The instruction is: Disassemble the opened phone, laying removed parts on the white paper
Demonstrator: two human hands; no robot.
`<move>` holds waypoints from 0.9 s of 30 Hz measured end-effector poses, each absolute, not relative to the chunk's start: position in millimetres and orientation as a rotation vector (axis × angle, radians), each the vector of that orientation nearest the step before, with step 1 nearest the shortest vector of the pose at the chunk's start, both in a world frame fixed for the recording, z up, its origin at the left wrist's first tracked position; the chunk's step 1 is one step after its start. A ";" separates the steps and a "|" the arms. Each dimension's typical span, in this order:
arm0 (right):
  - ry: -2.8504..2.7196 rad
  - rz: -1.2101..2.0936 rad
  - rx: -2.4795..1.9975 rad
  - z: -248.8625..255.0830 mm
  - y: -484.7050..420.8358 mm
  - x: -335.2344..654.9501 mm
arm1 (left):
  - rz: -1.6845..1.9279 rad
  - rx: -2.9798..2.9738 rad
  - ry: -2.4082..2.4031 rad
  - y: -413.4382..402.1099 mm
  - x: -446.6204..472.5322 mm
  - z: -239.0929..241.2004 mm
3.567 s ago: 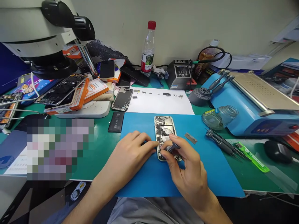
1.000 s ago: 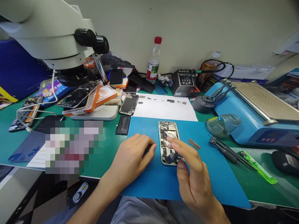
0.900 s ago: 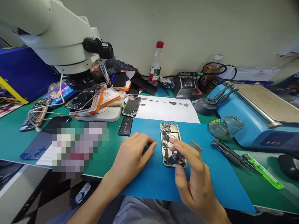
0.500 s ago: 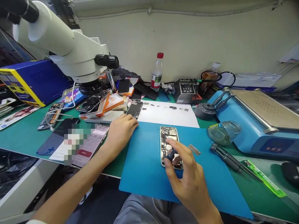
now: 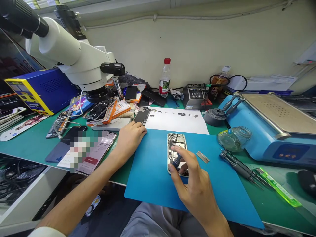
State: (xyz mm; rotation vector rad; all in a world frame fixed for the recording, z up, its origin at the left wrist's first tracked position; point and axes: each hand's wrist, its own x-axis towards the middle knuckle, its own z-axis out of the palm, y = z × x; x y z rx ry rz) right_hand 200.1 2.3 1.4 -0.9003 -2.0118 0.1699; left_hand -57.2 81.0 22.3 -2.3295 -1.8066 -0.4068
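Observation:
An opened smartphone (image 5: 181, 139) with bare inner parts lies on the blue mat (image 5: 153, 177). Over its lower half my right hand (image 5: 197, 187) pinches a small dark screwdriver (image 5: 176, 161), which stands nearly upright; its tip is hidden. My left hand (image 5: 129, 140) rests at the mat's upper left corner, fingers curled and pressed together. Whatever lies beneath those fingers is out of sight. Just beyond them is a dark phone panel (image 5: 142, 116) at the edge of a white sheet (image 5: 172, 126). A flat metal strip (image 5: 202, 157) lies right of the opened phone.
Small parts (image 5: 181, 114) sit on the sheet. Left are a microscope (image 5: 71, 56), stacked phones and boxes (image 5: 106, 113), and a lit phone (image 5: 98, 153). To the right stand a glass jar (image 5: 234, 139), tweezers (image 5: 240, 168), a green plastic case (image 5: 277, 186) and a blue machine (image 5: 276, 141).
The camera view has shifted slightly, so things sit a little differently in the frame. Both hands keep nearly the same places, and the screwdriver stays in my right fingers.

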 end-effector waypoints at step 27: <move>-2.002 0.205 -0.935 0.8 4.1 199.1 | -0.726 -2.409 -1.878 89.1 -66.8 11.5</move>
